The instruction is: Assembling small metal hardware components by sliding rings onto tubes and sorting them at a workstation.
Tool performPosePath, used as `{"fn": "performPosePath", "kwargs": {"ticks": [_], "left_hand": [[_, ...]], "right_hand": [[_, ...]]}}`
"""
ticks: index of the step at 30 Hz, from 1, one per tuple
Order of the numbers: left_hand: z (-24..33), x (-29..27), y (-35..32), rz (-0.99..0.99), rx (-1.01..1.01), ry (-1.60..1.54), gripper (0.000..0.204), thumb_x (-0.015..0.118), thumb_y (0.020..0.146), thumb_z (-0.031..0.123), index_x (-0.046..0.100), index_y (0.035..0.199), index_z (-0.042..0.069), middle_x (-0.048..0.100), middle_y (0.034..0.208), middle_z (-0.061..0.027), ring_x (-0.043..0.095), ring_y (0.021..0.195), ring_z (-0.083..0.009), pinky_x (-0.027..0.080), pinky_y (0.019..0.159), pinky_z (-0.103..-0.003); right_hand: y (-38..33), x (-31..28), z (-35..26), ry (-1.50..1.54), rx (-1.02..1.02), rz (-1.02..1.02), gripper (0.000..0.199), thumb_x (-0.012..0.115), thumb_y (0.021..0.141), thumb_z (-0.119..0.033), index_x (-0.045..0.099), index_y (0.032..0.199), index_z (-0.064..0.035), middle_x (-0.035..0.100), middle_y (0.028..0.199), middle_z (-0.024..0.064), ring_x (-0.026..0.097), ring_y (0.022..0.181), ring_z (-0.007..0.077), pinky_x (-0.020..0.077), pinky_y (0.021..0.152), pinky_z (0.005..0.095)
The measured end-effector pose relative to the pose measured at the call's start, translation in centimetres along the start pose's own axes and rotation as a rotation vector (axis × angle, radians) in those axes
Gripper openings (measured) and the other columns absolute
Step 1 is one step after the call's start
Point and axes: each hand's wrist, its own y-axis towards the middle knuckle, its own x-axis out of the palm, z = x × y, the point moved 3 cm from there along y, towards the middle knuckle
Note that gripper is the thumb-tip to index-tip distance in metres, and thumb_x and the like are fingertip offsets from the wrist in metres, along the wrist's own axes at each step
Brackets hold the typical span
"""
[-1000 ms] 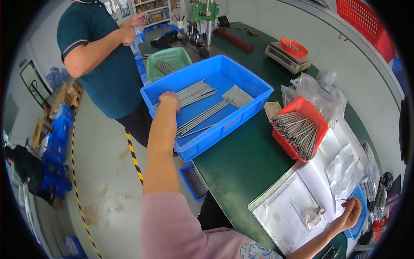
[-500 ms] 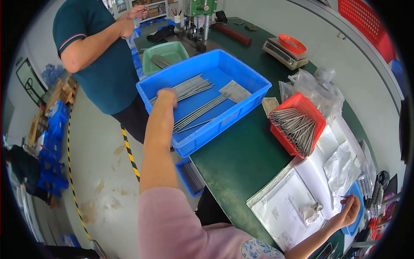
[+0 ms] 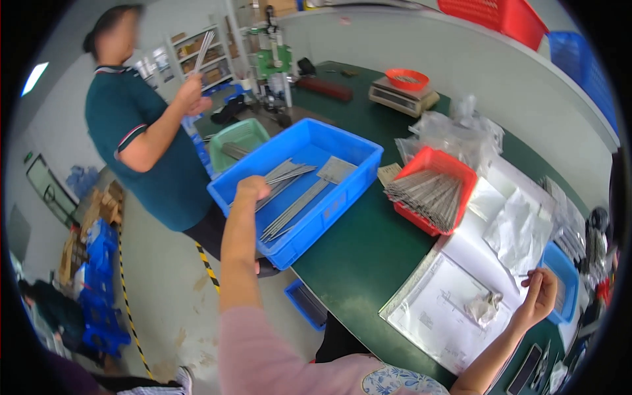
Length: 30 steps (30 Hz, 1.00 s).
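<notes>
The left hand (image 3: 252, 189) reaches over the left wall of the blue bin (image 3: 329, 214), its fingers curled narrowly round a bundle of metal rods (image 3: 289, 172), whose far ends sit inside the rim; the bin's near corner comes to the edge of the green tabletop (image 3: 355, 247), a broad stretch of which separates bin from red basket (image 3: 421, 224); the right hand (image 3: 538, 296), just beside the light blue tray (image 3: 567, 283), pinches a thin piece (image 3: 525, 275) near the right edge of the papers (image 3: 434, 309).
</notes>
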Motion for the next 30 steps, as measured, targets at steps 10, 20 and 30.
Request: {"fn": "performPosePath", "kwargs": {"ticks": [10,20,30], "left_hand": [[2.8,-10.8,-8.2,0.358,0.248,0.023,0.016,0.055,0.06,0.022,0.062,0.056,0.008,0.061,0.061,-0.0162,0.062,0.06,-0.0332,0.049,0.053,-0.042],[19.4,-13.7,-23.7,0.148,1.021,0.368,0.02,0.054,0.064,0.02,0.069,0.073,0.011,0.067,0.078,-0.0079,0.064,0.075,-0.0236,0.047,0.059,-0.036],[28.7,-10.5,-31.9,0.28,1.557,0.633,0.012,0.058,0.068,0.021,0.068,0.07,0.015,0.063,0.07,0.0018,0.059,0.066,-0.0182,0.044,0.062,-0.038]], "right_hand": [[-1.8,3.5,1.6,0.069,0.121,-0.314,0.013,0.049,0.09,-0.012,0.053,0.086,-0.0004,0.053,0.082,0.0071,0.049,0.072,0.0126,0.0399,0.07,0.0232],[-8.4,10.0,-9.0,-0.124,-0.166,-0.927,0.009,0.063,0.064,0.0,0.062,0.073,-0.002,0.039,0.126,0.0225,0.036,0.119,0.0384,0.0235,0.101,0.0428],[-15.0,5.9,-5.4,0.185,0.176,-0.764,0.008,0.066,0.062,-0.002,0.066,0.069,-0.0023,0.051,0.08,0.0127,0.05,0.062,0.0195,0.0377,0.051,0.0273]]}}
